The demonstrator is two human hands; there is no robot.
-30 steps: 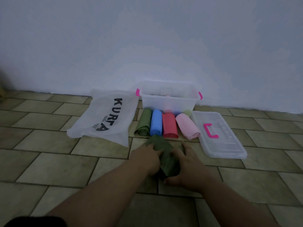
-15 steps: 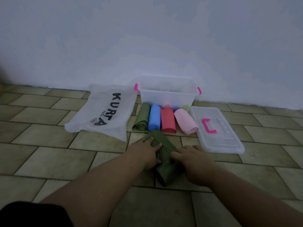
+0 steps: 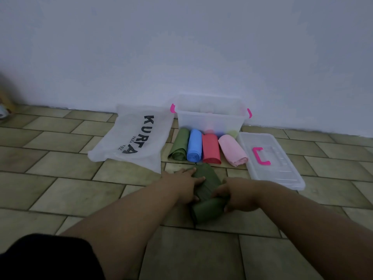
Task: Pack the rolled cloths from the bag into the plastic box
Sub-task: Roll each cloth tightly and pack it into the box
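Now, your left hand (image 3: 186,178) lies on the dark green cloth (image 3: 207,184) with its fingers stretched nearly flat, pressing the unrolled far part to the floor (image 3: 66,190). Your right hand (image 3: 240,196) has its fingers curled round one end of the thick rolled part nearest you. The cloth sits on the tiles between your hands, apart from the plastic box (image 3: 210,116), which stands open by the wall. Its lid (image 3: 282,174) lies on the floor to the right. Four finished rolls, the olive roll (image 3: 178,147), blue roll (image 3: 194,147), red roll (image 3: 211,149) and pink roll (image 3: 232,149), lie side by side just in front of the box, and the bag (image 3: 121,142) lies flat to their left.

The likeliest trouble is a crooked roll. Only your right hand grips it, at one end, so the other end may lag and the cloth may cone out or go slack. If you lift your flat hand too soon, the loose tail will probably spring back. A fat, loose roll would take more room in the box, and it could unwind as you carry it over the row. The roll's far end is already close to the red roll, so pushing forward could nudge that line out of place.
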